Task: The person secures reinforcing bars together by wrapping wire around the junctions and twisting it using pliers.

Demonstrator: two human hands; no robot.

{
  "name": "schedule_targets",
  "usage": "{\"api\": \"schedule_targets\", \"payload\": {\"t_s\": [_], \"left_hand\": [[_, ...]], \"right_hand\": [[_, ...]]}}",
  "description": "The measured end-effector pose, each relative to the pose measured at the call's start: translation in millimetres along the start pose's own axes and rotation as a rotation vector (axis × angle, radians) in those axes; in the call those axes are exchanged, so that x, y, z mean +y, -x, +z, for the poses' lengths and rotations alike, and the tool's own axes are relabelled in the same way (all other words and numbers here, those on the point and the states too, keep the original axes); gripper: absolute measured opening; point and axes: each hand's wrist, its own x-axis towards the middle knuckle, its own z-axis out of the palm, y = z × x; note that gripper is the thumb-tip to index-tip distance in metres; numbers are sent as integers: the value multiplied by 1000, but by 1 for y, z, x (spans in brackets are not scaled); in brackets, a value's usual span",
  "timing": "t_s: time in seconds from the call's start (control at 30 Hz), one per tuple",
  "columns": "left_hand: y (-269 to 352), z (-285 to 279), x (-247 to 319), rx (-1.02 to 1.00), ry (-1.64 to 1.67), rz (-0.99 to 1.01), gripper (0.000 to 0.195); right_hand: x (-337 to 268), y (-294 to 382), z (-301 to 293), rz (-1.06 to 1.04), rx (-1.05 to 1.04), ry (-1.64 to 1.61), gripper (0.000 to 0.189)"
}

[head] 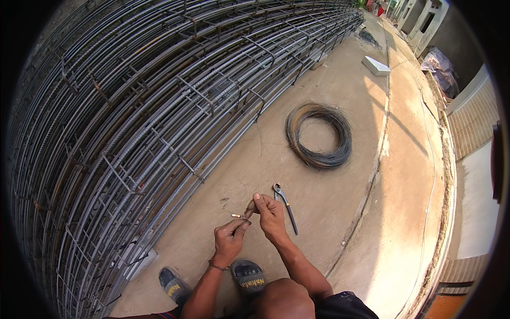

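My left hand [230, 241] and my right hand [271, 215] meet at the fingertips in front of me, above the concrete ground. Thumb and forefinger of the left are pinched together; the right hand's fingers are curled, its thumb raised. Anything between them is too small to make out. Beside the fingertips is a small white and orange cigarette stub [236, 215]; whether it is held or lies on the ground, I cannot tell. End-cutting pincers [290, 215] with dark handles lie just right of my right hand. Farther ahead rests a coil of thin tie wire [293, 131].
Stacked rebar cages [159, 119] fill the left side, partly propped on a pale block [137, 261]. Ahead are a white block [376, 66] and a dark wire bundle [368, 38]. A cable [428, 191] runs along the right. My sandalled feet [248, 275] are below. A person [381, 8] is far off.
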Motion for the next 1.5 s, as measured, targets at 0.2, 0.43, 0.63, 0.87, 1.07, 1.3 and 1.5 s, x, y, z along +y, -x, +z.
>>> {"api": "schedule_targets", "payload": {"t_s": [0.2,0.43,0.63,0.87,1.07,1.3,1.5], "left_hand": [[6,-23,-15,-20,50,-181,20],[28,-88,-16,174,170,-359,19],[43,-135,-1,296,127,-459,17],[94,-196,-5,472,168,-517,17],[138,-231,-9,448,217,-374,20],[228,-283,9,529,438,-267,24],[279,-309,0,586,534,-223,26]], "right_hand": [[20,-9,1,27,-185,110,36],[49,-38,-54,28,-296,1459,48],[95,-43,-132,47,-323,1577,57],[85,-54,-99,280,-246,1562,45],[66,-21,-69,169,-101,1473,49],[27,66,138,295,-705,1038,23],[11,143,272,527,-1284,1131,28]]}}
